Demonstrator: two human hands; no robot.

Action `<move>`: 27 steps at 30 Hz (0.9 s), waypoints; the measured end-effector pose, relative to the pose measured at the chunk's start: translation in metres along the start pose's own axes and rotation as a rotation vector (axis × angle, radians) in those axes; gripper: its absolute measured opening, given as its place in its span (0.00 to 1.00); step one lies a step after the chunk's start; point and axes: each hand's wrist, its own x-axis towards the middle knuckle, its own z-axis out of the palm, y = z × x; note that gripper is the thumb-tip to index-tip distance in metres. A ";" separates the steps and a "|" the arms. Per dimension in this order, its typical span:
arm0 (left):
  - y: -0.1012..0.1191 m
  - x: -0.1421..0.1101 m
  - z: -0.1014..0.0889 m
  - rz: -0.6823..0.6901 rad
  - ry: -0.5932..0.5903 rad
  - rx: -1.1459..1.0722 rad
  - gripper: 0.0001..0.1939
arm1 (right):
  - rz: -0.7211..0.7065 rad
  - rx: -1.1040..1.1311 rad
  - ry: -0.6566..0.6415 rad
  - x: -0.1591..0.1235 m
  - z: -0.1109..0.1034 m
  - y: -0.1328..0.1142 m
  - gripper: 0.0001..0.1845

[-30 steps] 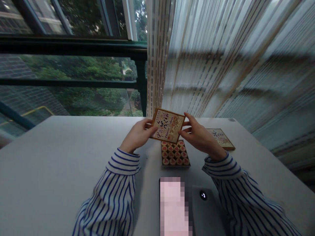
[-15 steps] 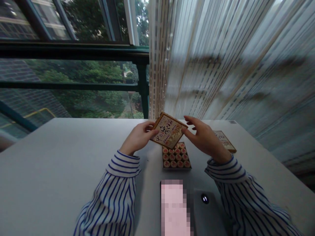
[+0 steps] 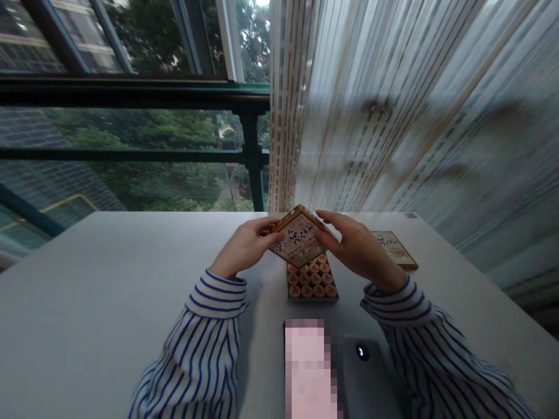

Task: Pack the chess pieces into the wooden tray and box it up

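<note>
Between my two hands a Chinese chess box lid (image 3: pixel 299 240) is held up, tilted with one corner toward me. My left hand (image 3: pixel 247 244) pinches its left corner, thumb on the printed face. On the right corner, my right hand (image 3: pixel 353 241) grips it with the thumb in front and fingers behind. Below the lid, on the table, sits an open box of Chinese chess pieces (image 3: pixel 312 282), round discs with red characters in rows; the lid hides its far part. A second printed box lid (image 3: pixel 395 249) lies flat beyond my right wrist.
On the white table (image 3: pixel 109 291), a phone with a blurred pink screen (image 3: pixel 305 366) lies near me. Beside it, under my right forearm, is a grey flat device (image 3: pixel 371 384) with a small lit round display. A railing (image 3: pixel 131 154) and striped curtain (image 3: pixel 349 116) stand beyond the far edge.
My right hand has closed on the lid's right corner, its fingers having moved left. The lid has turned so that a corner points toward me.
</note>
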 end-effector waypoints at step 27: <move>0.005 0.001 -0.002 -0.077 0.275 0.129 0.29 | 0.083 0.123 0.019 0.001 -0.002 -0.004 0.18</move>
